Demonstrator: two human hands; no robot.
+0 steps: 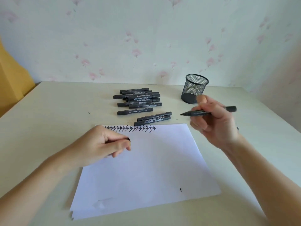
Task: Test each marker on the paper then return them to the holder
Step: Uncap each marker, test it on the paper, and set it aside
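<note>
Fingers of the right hand (pixel 213 121) curl round an uncapped black marker (pixel 210 112), holding it in the air above the table (pixel 48 121), just right of the paper's far right corner. Its long axis runs nearly level from right to left, the bare tip pointing left toward the loose markers and the blunt end sticking out past the knuckles. It is a slim round barrel, matt black, narrowing in steps to the tip. The left hand (pixel 104 144) rests on the far left part of the paper (pixel 146 168) with fingers curled tightly round a small black thing, probably the cap (pixel 128 139), of which only an end shows. That white sheet carries a row of black zigzag marks (pixel 135 128) along its far edge and one small mark (pixel 180 189) near its near right side. Beyond it lies a pile of capped markers (pixel 138 99), lying roughly left to right. A black wire-mesh holder (pixel 194 88), round and upright, stands behind the right hand.
</note>
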